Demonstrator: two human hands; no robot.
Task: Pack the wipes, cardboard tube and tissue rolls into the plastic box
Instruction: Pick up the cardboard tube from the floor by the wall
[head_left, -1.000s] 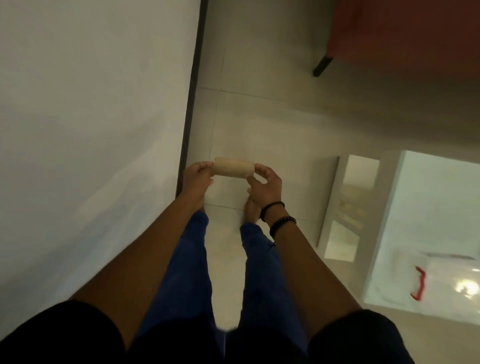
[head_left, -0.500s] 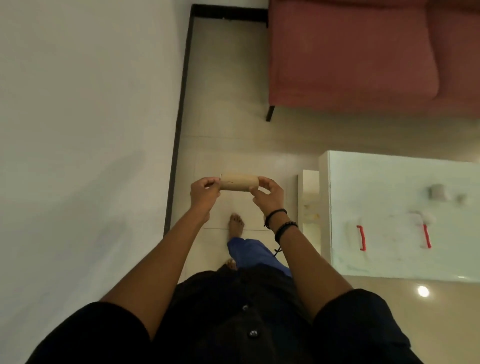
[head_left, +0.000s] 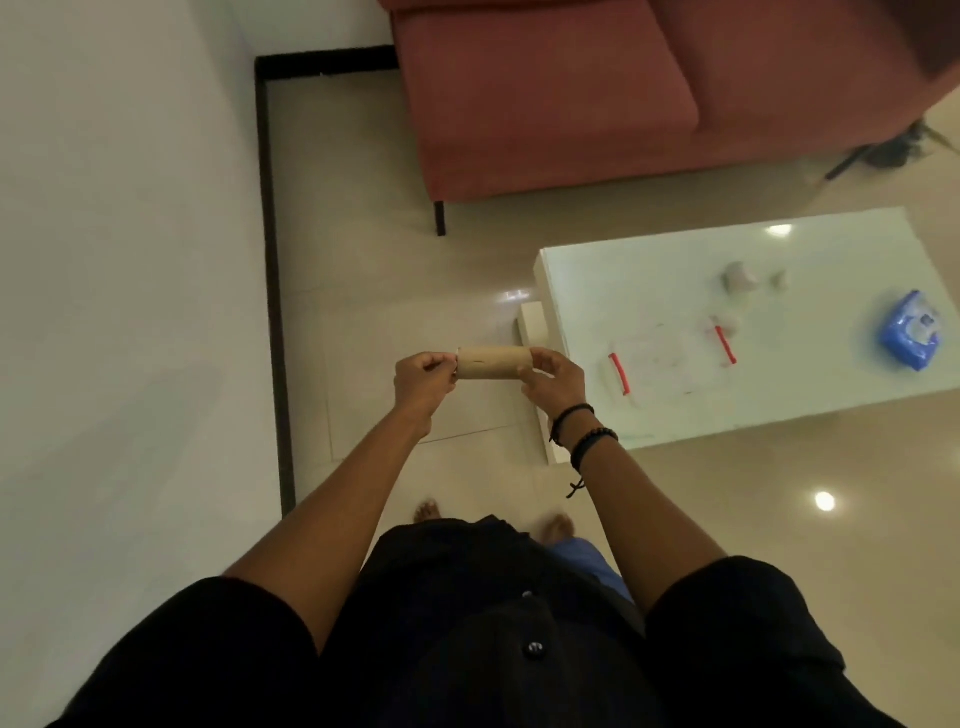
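I hold a tan cardboard tube (head_left: 491, 362) level in front of me, above the floor. My left hand (head_left: 423, 382) pinches its left end and my right hand (head_left: 556, 382) grips its right end. To the right stands a white table (head_left: 649, 270). On it sits a clear plastic box (head_left: 670, 364) with two red handles, a blue wipes pack (head_left: 910, 331) at the right, and two white tissue rolls (head_left: 740, 279) near the back; a further small white piece lies by the box's right handle.
A red sofa (head_left: 571, 104) stands behind the table. A white wall (head_left: 119, 260) with a dark skirting strip runs along my left. Glossy beige floor tiles lie between the wall, the sofa and the table. My feet show below my arms.
The view has swung up and to the right, so the sofa, the whole table and the wipes pack came into sight. Both hands keep the same hold on the tube.
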